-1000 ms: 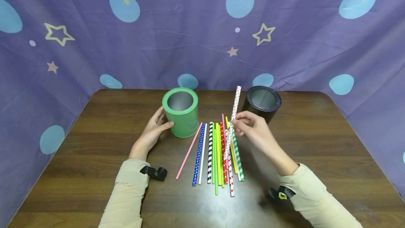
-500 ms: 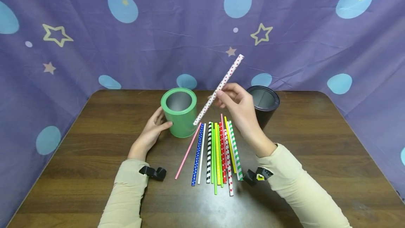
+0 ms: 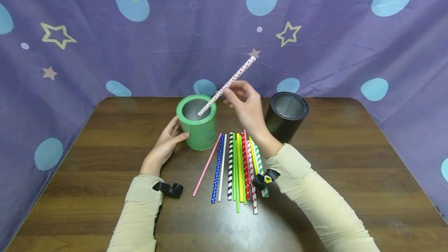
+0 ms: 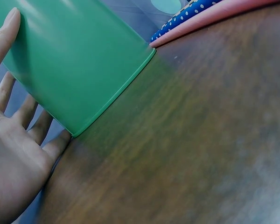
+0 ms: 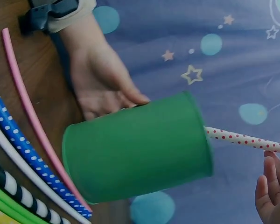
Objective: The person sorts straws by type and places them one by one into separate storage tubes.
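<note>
Head view: right grip (image 3: pixel 246 105) is pinching the red-dotted white straw (image 3: pixel 238 74), its lower end slanting into the green can (image 3: pixel 201 135); left grip (image 3: pixel 165 145) is cupping the can at eight o'clock, likely preventing tipping.

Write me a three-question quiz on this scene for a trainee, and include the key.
1. Which does the right hand hold?
(a) pink straw
(b) white straw with red dots
(c) blue straw with white dots

2. True or false: in the head view, the black can stands to the right of the green can.

3. Fill in: the held straw's lower end is at the mouth of the ____ can, which the left hand grips.

Key: 1. b; 2. true; 3. green.
</note>
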`<state>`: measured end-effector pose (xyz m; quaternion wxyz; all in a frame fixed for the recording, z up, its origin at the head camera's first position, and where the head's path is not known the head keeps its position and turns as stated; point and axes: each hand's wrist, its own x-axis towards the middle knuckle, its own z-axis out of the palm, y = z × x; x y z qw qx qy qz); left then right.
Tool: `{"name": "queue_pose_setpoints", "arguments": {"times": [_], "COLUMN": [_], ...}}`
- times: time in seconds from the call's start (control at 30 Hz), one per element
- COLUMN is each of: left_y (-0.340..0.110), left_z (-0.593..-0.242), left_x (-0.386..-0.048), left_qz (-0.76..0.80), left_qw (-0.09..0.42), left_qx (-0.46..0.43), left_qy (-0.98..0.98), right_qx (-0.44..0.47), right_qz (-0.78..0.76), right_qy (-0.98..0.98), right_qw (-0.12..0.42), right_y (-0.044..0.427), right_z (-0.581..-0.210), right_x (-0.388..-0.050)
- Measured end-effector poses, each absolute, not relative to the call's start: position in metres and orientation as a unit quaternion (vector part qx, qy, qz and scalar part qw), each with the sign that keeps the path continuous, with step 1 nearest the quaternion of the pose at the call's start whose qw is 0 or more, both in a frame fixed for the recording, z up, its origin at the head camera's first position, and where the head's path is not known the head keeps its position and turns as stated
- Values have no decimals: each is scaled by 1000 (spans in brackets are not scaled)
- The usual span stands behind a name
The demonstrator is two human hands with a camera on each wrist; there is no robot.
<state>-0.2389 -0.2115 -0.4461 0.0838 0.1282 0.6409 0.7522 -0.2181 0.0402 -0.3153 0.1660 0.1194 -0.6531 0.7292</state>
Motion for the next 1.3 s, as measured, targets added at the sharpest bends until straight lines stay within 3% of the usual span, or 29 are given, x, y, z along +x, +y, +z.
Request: {"name": "queue_pose_setpoints", "arguments": {"times": [0.83, 1.1, 1.3], "left_y": [-212, -215, -213], "left_z": [-442, -443, -443], "left_x": [-237, -238, -238], "left_qz": [749, 744, 743], "left_qw": [96, 99, 101], "left_qx": [120, 124, 125], "left_qy": [645, 650, 649], "right_qx": [91, 121, 130], "right_qz": [665, 660, 625], "right_qy": [-731, -732, -765], "right_qw": [120, 119, 88], "right_y": [21, 37, 63], "right_z": [-353, -351, -352], "right_x": [-226, -219, -204]}}
